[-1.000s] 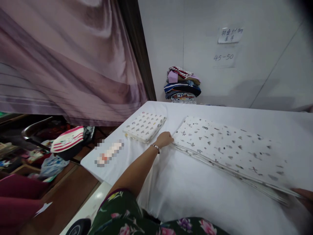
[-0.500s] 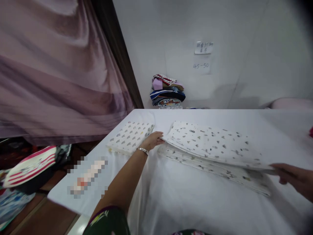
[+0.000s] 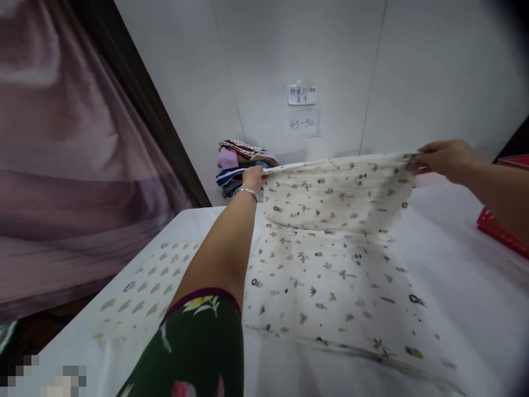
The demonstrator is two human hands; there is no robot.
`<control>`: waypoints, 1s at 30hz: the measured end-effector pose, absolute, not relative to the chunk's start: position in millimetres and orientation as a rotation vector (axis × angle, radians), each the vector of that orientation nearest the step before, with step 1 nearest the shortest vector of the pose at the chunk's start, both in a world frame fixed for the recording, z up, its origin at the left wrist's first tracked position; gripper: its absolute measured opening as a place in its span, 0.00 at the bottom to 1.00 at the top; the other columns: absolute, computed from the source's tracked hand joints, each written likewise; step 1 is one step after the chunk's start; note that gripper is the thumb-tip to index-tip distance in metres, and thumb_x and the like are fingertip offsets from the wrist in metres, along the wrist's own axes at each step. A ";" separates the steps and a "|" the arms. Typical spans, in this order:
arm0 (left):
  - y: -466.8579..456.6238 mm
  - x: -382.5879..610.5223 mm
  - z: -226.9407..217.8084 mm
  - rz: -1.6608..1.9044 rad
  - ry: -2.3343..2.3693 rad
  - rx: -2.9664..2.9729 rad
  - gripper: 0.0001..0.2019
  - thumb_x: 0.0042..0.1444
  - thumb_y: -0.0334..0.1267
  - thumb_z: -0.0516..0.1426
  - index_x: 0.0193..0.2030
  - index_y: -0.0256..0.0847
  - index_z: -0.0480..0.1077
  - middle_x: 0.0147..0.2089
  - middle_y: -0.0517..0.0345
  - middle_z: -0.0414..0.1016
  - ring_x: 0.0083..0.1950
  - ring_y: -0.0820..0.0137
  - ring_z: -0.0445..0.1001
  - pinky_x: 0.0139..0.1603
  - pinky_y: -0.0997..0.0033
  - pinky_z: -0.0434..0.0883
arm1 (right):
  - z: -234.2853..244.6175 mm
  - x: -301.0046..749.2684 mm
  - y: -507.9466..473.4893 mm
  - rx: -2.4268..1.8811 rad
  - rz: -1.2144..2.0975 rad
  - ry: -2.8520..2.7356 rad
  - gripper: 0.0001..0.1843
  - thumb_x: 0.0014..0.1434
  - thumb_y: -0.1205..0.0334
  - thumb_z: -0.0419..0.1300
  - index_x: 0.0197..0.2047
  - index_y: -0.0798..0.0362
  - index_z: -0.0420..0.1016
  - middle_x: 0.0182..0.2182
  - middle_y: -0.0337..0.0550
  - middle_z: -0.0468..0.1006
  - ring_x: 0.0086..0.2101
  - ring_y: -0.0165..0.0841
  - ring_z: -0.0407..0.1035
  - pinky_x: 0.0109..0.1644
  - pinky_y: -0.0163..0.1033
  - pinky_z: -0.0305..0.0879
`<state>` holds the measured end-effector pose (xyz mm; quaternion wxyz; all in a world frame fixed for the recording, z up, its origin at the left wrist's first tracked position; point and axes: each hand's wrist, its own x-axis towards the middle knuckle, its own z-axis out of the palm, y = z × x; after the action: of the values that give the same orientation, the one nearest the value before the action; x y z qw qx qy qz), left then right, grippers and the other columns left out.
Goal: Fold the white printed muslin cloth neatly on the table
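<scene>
A white cloth (image 3: 326, 275) printed with small plants and motifs lies partly on the table, its far half lifted upright. My left hand (image 3: 253, 179), with a bracelet at the wrist, pinches the raised edge at its left corner. At the right corner my right hand (image 3: 440, 158) grips the same edge, fingers closed over it. Between the hands the raised edge is stretched almost straight. Left of the left forearm lies a second white cloth (image 3: 152, 281) with grey motifs, partly hidden behind that arm.
A stack of folded fabrics (image 3: 229, 160) stands behind the table's far edge, against the wall. Paper notes (image 3: 301, 122) are stuck to the wall. A pink curtain (image 3: 61, 165) hangs at the left. Something red (image 3: 502, 229) sits at the table's right side.
Both hands have moved up and away from me, lifting the cloth's upper layer, so the cloth is now opened out with its inner printed side showing. The view has shifted rightward.
</scene>
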<state>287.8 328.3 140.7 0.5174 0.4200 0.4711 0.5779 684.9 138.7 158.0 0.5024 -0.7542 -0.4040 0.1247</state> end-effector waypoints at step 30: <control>315.2 270.5 135.8 1.209 1.109 1.104 0.02 0.51 0.32 0.53 0.29 0.38 0.62 0.25 0.61 0.66 0.28 0.72 0.70 0.36 0.68 0.67 | 160.2 625.8 79.2 -1.950 0.507 -0.891 0.05 0.53 0.73 0.60 0.29 0.54 0.72 0.32 0.45 0.77 0.28 0.30 0.72 0.25 0.30 0.67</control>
<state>270.5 315.2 135.8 0.5498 0.4665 0.4684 0.5106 625.8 79.2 160.2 0.4521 -0.7896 -0.3605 0.2052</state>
